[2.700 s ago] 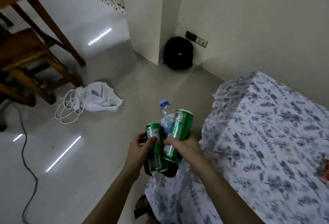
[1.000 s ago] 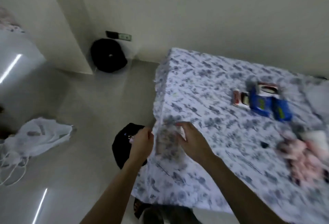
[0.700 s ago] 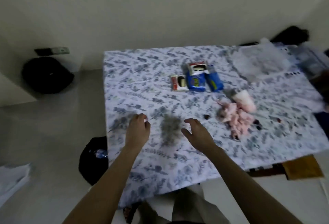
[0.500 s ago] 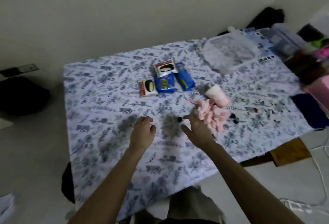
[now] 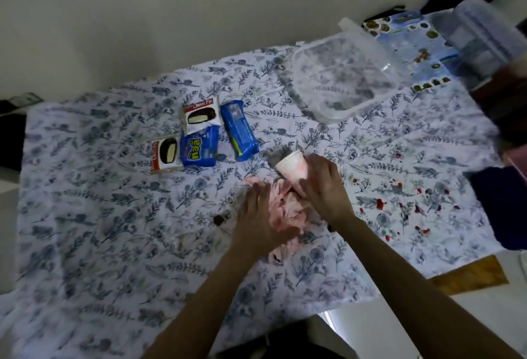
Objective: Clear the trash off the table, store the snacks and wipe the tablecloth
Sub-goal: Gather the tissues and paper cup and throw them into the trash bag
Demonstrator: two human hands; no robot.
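A white tablecloth with blue leaves (image 5: 99, 216) covers the surface (image 5: 470, 273), and one brown wooden corner of the surface peeks out on the right. The left hand (image 5: 256, 216) lies flat on a pile of crumpled pink paper tissues (image 5: 288, 212). Its fingers are straight and grab nothing. The right hand (image 5: 322, 184) is just beside it. Its fingers curl over the narrow end of a white paper cup with pink marks (image 5: 292, 166). The cup lies on its side and touches the far edge of the tissue pile. A small dark crumb (image 5: 219, 219) sits left of the left hand. Little red spots (image 5: 399, 196) dot the cloth on the right.

Farther back, four snacks lie close together: two white and red Choco Pie packs (image 5: 201, 115) and two blue snack packs (image 5: 239, 130). Farthest away sits a clear plastic box (image 5: 342, 82).
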